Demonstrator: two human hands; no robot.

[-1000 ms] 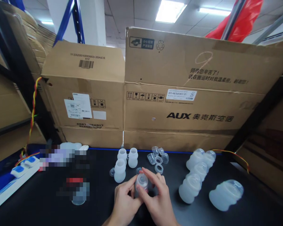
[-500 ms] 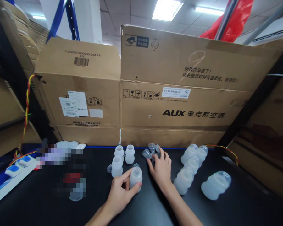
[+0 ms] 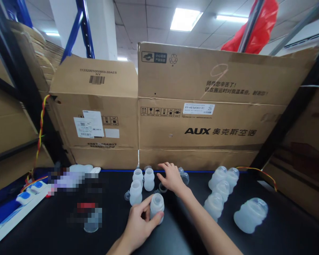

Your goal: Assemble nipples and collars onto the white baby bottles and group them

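A small translucent white bottle (image 3: 157, 207), open at the neck, stands upright in my left hand (image 3: 140, 219), whose thumb and fingers wrap its sides. My right hand (image 3: 172, 179) is farther back, fingers stretched leftward and apart, with nothing visible in them. Just below its fingers lies a clear round cap (image 3: 162, 188). More clear caps (image 3: 184, 176) sit behind the right hand, partly hidden by it. Left of that hand, several uncapped bottles (image 3: 136, 193) stand in a group, with another clear cap (image 3: 127, 195) at their left side.
On the right of the black table (image 3: 186, 233) are several bottles with clear tops (image 3: 220, 191) and another cluster (image 3: 251, 215) nearer me. A cardboard box wall (image 3: 202, 141) closes the back. A clear cup (image 3: 91, 225) and a power strip (image 3: 23, 207) are on the left.
My right hand has left the pile of clear caps and swung left toward the standing bottles, its fingers now extended. My left hand still holds the bottle. The camera view has tilted up slightly.
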